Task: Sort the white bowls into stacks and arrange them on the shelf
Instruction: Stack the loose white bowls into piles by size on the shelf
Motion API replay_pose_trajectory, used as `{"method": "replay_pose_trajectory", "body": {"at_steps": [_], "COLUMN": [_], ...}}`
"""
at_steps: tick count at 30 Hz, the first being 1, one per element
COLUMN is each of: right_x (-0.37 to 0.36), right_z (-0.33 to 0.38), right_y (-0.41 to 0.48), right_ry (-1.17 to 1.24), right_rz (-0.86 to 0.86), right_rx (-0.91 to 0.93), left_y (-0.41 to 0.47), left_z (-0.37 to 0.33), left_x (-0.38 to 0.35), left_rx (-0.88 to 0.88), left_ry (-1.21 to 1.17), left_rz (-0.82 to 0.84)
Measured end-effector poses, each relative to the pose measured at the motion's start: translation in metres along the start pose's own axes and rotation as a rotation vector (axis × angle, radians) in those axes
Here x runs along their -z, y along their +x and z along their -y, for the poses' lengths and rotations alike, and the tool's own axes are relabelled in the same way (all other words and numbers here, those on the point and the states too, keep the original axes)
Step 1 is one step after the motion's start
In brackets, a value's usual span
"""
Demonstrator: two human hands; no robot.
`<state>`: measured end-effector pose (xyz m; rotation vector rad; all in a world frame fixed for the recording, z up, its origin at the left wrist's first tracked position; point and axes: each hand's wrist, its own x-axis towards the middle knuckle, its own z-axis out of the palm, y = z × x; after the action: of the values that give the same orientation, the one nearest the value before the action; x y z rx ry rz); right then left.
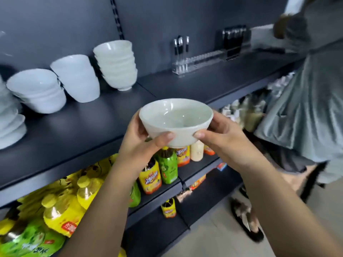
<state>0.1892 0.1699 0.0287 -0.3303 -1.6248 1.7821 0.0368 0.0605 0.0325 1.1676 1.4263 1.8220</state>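
White bowl (pixel 176 119) is in the air, upright, just off the front edge of the shelf (pixel 204 84), above the bottles (pixel 167 167) on the lower shelf. Left grip (pixel 141 143) and right grip (pixel 222 138) both curl round its wall, thumbs on the near side.

Progress: four stacks sit toward the shelf's back-left: tall cream stack (pixel 117 65), white stack (pixel 76 76) just beside it, lower white stack (pixel 37 89), and one more cut off at the left edge (pixel 9 123). The held bowl's tint looks like the cream stack, so I'd guess it goes on top there. No loose bowls visible; can't tell how many remain.

Nothing I can see stands between bowl and stacks. Clear cutlery rack (pixel 185 62) sits further right, well apart. Another person (pixel 306 108) stands at the shelf's right end, out of the path.
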Motion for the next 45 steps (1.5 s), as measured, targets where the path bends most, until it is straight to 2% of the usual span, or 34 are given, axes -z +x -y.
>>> {"method": "replay_pose_trajectory", "body": {"at_steps": [4,9,14,19,22,32,45], "right_x": [0.01,0.004,-0.012,-0.022,-0.028,-0.038,-0.034], "right_z": [0.002,0.007,0.024,0.035,0.036,0.013,-0.023], "right_y": [0.061,0.138,0.217,0.287,0.32,0.407,0.433], "right_ry": [-0.03,-0.04,-0.13,-0.211,-0.247,-0.33,-0.301], "right_rz": [0.202,0.385,0.402,0.393,0.385,0.471,0.564], "right_rx": [-0.034,0.013,0.119,0.196,0.222,0.174,0.049], "left_y": [0.031,0.074,0.135,0.202,0.233,0.285,0.302], "left_z": [0.001,-0.014,-0.043,-0.059,-0.062,-0.039,-0.015], "left_x": [0.007,0.034,0.073,0.103,0.121,0.152,0.167], "left_rx": [-0.026,-0.096,-0.157,-0.151,-0.142,-0.088,0.045], "left_ry": [0.062,0.241,0.392,0.493,0.535,0.362,0.405], "left_rz": [-0.178,-0.245,-0.26,-0.224,-0.259,-0.278,-0.245]}}
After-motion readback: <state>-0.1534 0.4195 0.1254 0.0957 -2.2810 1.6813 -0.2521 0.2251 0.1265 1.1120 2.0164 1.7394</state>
